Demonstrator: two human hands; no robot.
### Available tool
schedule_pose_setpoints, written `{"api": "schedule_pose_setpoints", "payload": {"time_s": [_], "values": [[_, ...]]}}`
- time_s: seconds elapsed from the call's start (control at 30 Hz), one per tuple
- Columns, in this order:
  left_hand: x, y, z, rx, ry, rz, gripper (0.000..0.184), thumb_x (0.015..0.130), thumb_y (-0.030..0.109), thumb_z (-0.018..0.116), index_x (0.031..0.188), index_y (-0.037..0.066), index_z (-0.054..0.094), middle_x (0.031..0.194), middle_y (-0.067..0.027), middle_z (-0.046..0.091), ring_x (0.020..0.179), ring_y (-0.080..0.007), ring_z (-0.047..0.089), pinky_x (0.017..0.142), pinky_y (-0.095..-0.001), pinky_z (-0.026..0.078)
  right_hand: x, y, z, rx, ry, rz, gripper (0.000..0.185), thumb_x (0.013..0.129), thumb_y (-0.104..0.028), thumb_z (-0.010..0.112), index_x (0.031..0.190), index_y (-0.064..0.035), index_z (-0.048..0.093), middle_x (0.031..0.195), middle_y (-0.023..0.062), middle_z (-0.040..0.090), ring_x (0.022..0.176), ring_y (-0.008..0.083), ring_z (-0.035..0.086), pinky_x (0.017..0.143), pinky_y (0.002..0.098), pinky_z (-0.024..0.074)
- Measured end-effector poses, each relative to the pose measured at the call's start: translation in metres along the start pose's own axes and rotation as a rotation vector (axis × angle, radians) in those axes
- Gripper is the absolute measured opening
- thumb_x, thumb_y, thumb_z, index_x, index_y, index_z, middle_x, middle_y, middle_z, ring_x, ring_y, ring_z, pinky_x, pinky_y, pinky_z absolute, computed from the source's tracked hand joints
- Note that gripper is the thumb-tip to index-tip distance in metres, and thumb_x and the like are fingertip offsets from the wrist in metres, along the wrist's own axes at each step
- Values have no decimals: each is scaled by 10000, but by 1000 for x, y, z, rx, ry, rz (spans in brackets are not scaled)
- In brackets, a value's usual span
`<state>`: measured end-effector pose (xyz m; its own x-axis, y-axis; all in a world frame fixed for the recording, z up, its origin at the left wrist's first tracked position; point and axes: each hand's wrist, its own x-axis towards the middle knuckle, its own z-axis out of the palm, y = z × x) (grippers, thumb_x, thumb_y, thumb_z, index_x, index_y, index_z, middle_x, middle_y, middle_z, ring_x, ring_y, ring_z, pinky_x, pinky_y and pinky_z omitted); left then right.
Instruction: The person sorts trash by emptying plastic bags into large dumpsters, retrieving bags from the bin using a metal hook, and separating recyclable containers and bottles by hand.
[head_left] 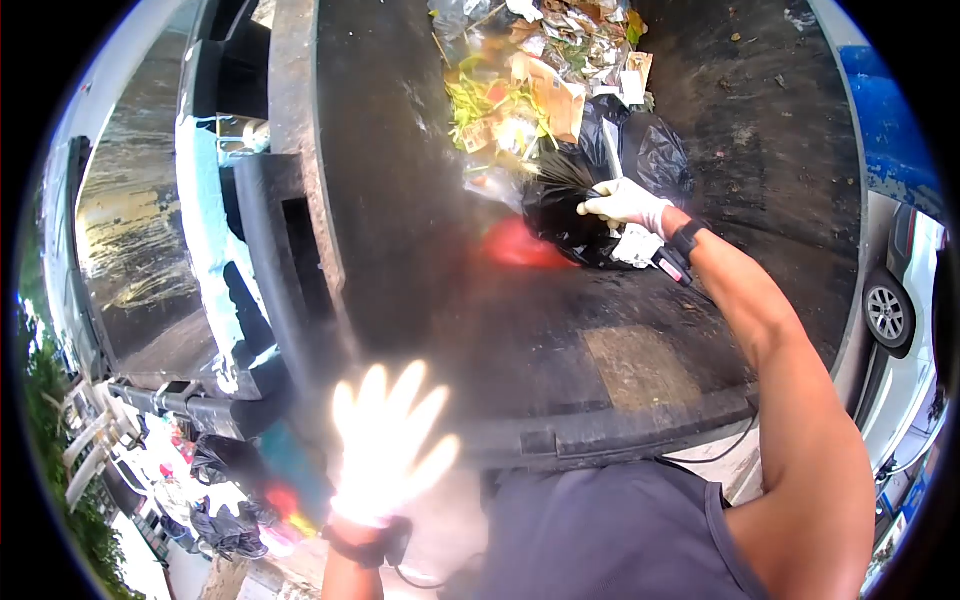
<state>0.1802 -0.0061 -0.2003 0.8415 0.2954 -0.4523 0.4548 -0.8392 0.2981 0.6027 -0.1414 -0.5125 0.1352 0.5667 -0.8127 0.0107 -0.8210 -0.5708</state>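
Over the dark container's interior, my right hand (628, 204), in a pale glove, has its fingers closed on the gathered top of a black plastic bag (570, 205). Another black bag (655, 155) lies just beyond it. White paper (636, 246) shows beneath my right wrist. My left hand (390, 440), gloved and overexposed by sunlight, is raised near the container's front edge with its fingers spread and nothing in them. A blurred red patch (525, 244) lies left of the held bag.
Loose rubbish with leaves (495, 105) and cardboard (550, 92) fills the container's far part. The near rim (600, 433) crosses before my body. Black bags (228, 525) lie outside at lower left. A parked vehicle (905, 320) stands at right.
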Motion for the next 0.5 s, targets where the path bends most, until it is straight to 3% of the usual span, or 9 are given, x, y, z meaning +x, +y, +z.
{"api": "schedule_pose_setpoints", "payload": {"time_s": [0.13,0.2,0.33,0.5], "values": [[-2,2,0,-16,79,23,572,825,330,758,1359,145,666,1577,-134,483,1513,-427,307,1211,-669,166,-75,-53,-14,110,-12,-114,218,981,-235,722,1024,-29,778,734,-30,604,599,80,567,580,247,469],[-4,2,2,-33,120,37,561,838,332,749,1358,139,666,1574,-135,487,1522,-421,304,1222,-649,159,-114,-86,-13,193,-6,-207,231,933,-312,772,922,-83,738,742,-23,638,616,76,596,571,248,468],[-8,1,4,-48,198,86,557,850,344,738,1362,136,662,1567,-142,495,1529,-413,305,1240,-613,148,-216,-154,2,221,43,-358,316,999,-273,681,1144,-4,760,863,14,690,782,97,648,729,242,514],[-15,-1,6,-97,306,139,560,862,373,730,1353,115,654,1523,-157,528,1512,-418,331,1236,-605,177,-343,-231,34,65,154,-564,356,1037,-273,606,1166,31,737,905,46,707,838,124,658,815,262,521]]}}
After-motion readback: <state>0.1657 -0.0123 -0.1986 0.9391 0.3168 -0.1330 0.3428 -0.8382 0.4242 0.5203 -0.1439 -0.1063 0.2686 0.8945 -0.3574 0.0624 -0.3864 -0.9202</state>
